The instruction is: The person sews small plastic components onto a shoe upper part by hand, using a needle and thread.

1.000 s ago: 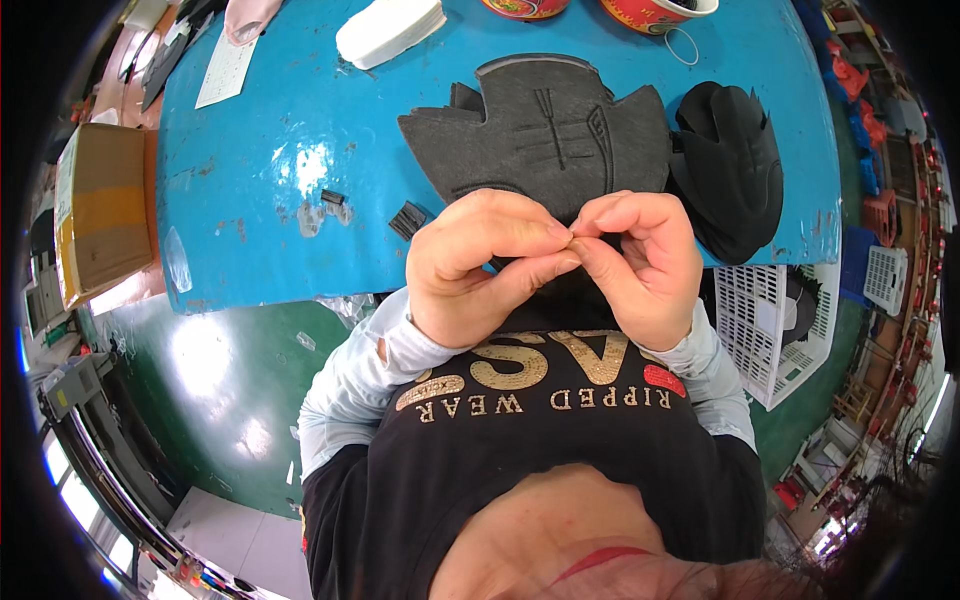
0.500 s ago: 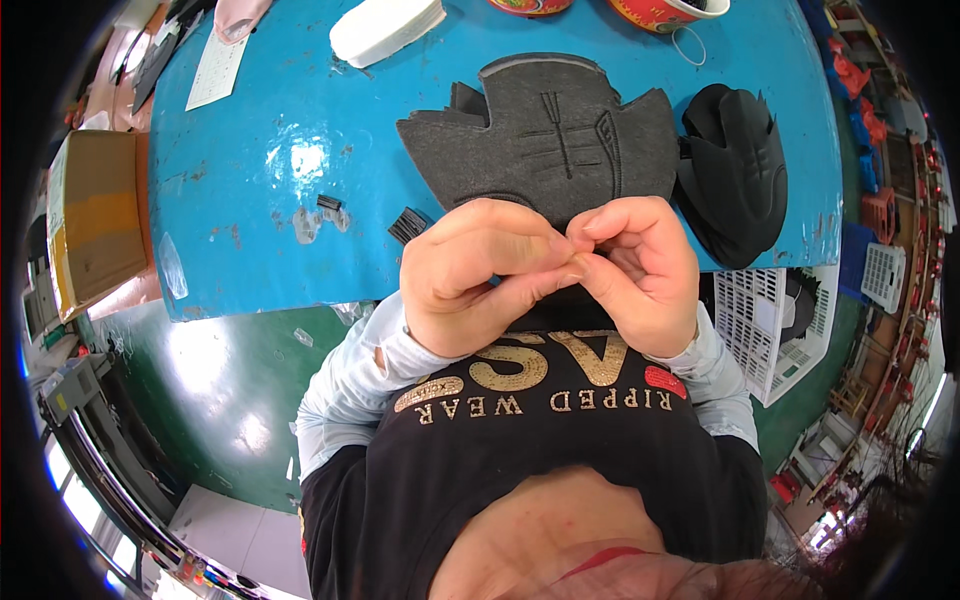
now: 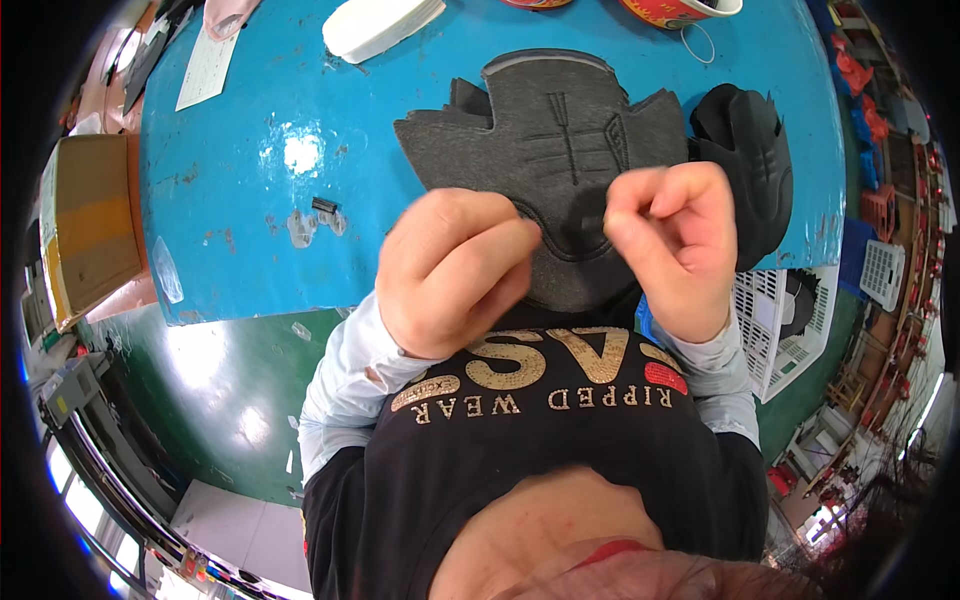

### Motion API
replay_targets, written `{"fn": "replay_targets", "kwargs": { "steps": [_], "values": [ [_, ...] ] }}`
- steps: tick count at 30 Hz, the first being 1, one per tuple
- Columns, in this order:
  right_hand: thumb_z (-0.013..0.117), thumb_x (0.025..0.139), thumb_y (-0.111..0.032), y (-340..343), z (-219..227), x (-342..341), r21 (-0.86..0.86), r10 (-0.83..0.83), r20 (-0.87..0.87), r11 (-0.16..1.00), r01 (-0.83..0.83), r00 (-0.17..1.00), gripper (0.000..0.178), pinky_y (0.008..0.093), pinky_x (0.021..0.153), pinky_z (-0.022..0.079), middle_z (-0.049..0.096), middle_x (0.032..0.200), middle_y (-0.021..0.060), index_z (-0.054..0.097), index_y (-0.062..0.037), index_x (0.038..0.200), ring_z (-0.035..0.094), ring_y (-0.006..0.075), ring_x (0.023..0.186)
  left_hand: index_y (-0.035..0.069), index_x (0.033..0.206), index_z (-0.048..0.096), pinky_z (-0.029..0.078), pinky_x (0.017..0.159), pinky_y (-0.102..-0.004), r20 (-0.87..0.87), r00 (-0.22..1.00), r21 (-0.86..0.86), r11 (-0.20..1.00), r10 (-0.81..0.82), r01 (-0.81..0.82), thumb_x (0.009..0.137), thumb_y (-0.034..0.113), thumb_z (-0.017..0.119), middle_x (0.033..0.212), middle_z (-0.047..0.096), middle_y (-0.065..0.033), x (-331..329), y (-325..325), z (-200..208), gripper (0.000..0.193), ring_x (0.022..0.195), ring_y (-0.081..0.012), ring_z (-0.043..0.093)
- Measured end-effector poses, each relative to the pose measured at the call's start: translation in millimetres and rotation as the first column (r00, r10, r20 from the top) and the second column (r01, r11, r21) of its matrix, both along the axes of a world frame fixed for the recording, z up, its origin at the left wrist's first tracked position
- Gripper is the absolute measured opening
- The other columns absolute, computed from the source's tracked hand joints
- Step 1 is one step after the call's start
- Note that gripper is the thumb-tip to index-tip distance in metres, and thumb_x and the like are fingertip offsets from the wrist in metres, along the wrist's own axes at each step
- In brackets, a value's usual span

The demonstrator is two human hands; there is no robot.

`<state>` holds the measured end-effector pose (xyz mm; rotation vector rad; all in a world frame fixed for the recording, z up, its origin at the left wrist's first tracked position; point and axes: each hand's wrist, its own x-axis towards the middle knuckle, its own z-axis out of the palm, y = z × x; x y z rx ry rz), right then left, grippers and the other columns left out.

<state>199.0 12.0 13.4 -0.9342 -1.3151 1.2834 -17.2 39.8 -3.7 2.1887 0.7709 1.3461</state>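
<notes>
My left hand (image 3: 455,270) and my right hand (image 3: 680,245) are held up near the table's front edge, a palm's width apart. Both have curled fingers with thumb and fingertips pressed together. Anything pinched in them is too small or blurred to make out. Under and beyond them lies a stack of dark grey shaped pieces (image 3: 500,150), with jagged side points, a rounded top and pressed lines. Beside my right hand, a second pile of black shaped pieces (image 3: 745,170) rests on the table. Left of my left hand is a small black ribbed piece (image 3: 324,205).
The blue table (image 3: 230,180) bears a stack of white oblong pads (image 3: 385,25), a paper sheet (image 3: 208,75) and red bowls (image 3: 675,10) at the far side. A cardboard box (image 3: 90,220) stands left; a white plastic basket (image 3: 765,330) sits below the right edge.
My hands, whose fingertips met before, have moved apart, left hand to the left and right hand to the right. A second small ribbed piece is now out of sight near my left hand.
</notes>
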Motion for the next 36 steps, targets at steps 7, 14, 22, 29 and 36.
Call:
{"fn": "replay_targets", "kwargs": {
  "steps": [7, 14, 22, 29, 36],
  "values": [
    [0.069, 0.076, 0.008, 30.5, -14.1, -6.6, 0.433, -0.244, 0.587, 0.9, -0.045, 0.772, 0.024, 0.0354, 0.067, 0.05, 0.064, 0.088, 0.0084, 0.053, -0.004, 0.09, 0.061, 0.0277, 0.076, 0.003, 0.094, 0.067, 0.051, 0.066, -0.035, -0.198, 0.975, 0.089, 0.993, 0.096, -0.08, 0.063, -0.008, 0.076, 0.086, 0.064, -0.0077, 2.2, 3.7, -10.0, 0.034, 0.075, -0.027, 0.062],
    [0.068, 0.072, 0.01, 35.1, -14.8, -10.9, 0.486, -0.285, 0.645, 0.869, -0.093, 0.709, 0.025, 0.0374, 0.064, 0.049, 0.061, 0.082, 0.0076, 0.056, -0.0048, 0.088, 0.059, 0.029, 0.073, 0.003, 0.097, 0.067, 0.051, 0.066, -0.0354, -0.222, 0.97, 0.076, 0.993, 0.102, -0.087, 0.064, -0.007, 0.075, 0.086, 0.064, -0.0079, 3.4, 3.6, -8.3, 0.035, 0.075, -0.0269, 0.062],
    [0.068, 0.07, 0.011, 28.8, -9.7, -8.9, 0.519, -0.375, 0.603, 0.854, 0.01, 0.704, 0.026, 0.0357, 0.066, 0.05, 0.062, 0.086, 0.0083, 0.065, -0.0042, 0.09, 0.06, 0.0266, 0.074, 0.001, 0.11, 0.066, 0.045, 0.062, -0.0309, -0.529, 0.837, 0.111, 0.99, 0.135, -0.09, 0.074, 0.009, 0.065, 0.084, 0.051, -0.0038, 11.9, 5.2, -1.6, 0.036, 0.074, -0.0189, 0.052],
    [0.068, 0.064, 0.01, 26.7, -13.3, -9.0, 0.541, -0.372, 0.703, 0.833, -0.115, 0.606, 0.034, 0.0327, 0.068, 0.05, 0.061, 0.093, 0.0058, 0.07, -0.0041, 0.095, 0.059, 0.0239, 0.082, 0.001, 0.109, 0.067, 0.045, 0.062, -0.0304, -0.54, 0.818, 0.168, 0.978, 0.198, -0.126, 0.073, 0.009, 0.065, 0.084, 0.051, -0.0032, 14.1, 2.0, -0.6, 0.037, 0.075, -0.0181, 0.052],
    [0.068, 0.068, 0.005, 24.6, -20.5, -6.6, 0.596, -0.41, 0.702, 0.785, -0.166, 0.582, 0.029, 0.0354, 0.072, 0.048, 0.062, 0.094, 0.0046, 0.07, -0.005, 0.095, 0.059, 0.0244, 0.084, 0.005, 0.113, 0.067, 0.047, 0.067, -0.0325, -0.694, 0.668, 0.144, 0.96, 0.27, -0.239, 0.071, 0.004, 0.066, 0.091, 0.057, -0.0025, 23.8, -12.0, 11.9, 0.042, 0.081, -0.0201, 0.056]
  ]
}}
